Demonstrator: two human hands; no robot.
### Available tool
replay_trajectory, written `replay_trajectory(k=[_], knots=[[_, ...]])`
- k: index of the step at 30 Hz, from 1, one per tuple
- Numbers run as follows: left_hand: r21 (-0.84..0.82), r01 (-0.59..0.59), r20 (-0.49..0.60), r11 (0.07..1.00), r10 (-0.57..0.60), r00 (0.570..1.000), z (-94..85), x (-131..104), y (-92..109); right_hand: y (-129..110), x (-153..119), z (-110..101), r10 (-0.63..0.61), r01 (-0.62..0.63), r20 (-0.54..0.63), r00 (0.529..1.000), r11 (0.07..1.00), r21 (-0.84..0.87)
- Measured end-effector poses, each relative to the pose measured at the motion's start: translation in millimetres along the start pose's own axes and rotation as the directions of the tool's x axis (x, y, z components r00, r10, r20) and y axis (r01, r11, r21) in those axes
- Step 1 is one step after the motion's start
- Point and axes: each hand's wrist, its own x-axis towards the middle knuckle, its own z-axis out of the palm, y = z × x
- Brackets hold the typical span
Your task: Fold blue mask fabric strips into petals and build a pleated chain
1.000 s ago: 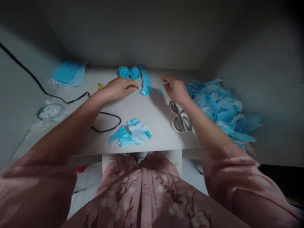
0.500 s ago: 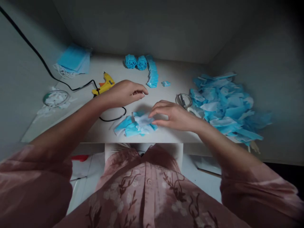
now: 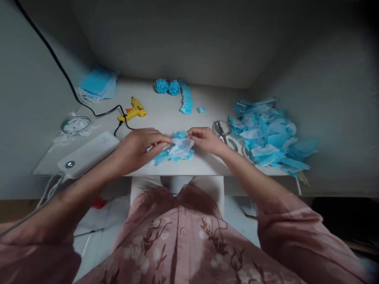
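Observation:
Several cut pieces of blue and white face-mask fabric (image 3: 181, 148) lie in a loose, crumpled bunch near the table's front edge. My left hand (image 3: 143, 146) is at the bunch's left side, thumb and fingers drawn together at the edge of a white piece. From the right, my right hand (image 3: 205, 139) pinches the upper right edge of the bunch, beside a blue piece. Beyond the hands lie two blue rosettes (image 3: 167, 87), a curved pleated blue strip (image 3: 186, 98) and a small blue scrap (image 3: 201, 110).
A yellow glue gun (image 3: 134, 109) with a black cord lies left of centre. A white power bank (image 3: 89, 154) is beside my left forearm. Scissors (image 3: 222, 132) lie by a large heap of mask pieces (image 3: 269, 134). Stacked masks (image 3: 99, 83) and a dish of white scraps (image 3: 75, 124) are at left.
My left hand has come down from near the glue gun to the bunch of pieces. My right hand has moved slightly up, still at the bunch. The view has shifted, showing the power bank.

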Motion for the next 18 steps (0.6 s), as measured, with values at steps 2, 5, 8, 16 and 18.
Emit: replay_trajectory(k=[2, 5, 8, 16, 18], knots=[[0.036, -0.099, -0.022, 0.994, 0.100, 0.995, 9.2, -7, 9, 2, 2, -1, 0.030, -0.026, -0.035, 0.999, 0.995, 0.101], [0.157, -0.191, -0.043, 0.969, 0.200, 0.979, 30.3, -7, 17, 0, 3, 0, 0.042, -0.034, -0.065, 0.997, 0.992, 0.125], [0.314, -0.269, -0.020, 0.910, 0.290, 0.957, 53.1, 5, 14, -3, 5, 3, 0.022, -0.013, -0.076, 0.997, 0.994, 0.112], [0.328, -0.339, 0.327, 0.882, 0.230, 0.917, 68.8, 16, -14, 11, 11, -7, 0.191, -0.095, -0.208, 0.959, 0.912, 0.399], [0.278, -0.321, 0.358, 0.906, 0.213, 0.909, 68.0, 13, -20, 17, 14, -11, 0.257, -0.120, -0.205, 0.945, 0.851, 0.511]])
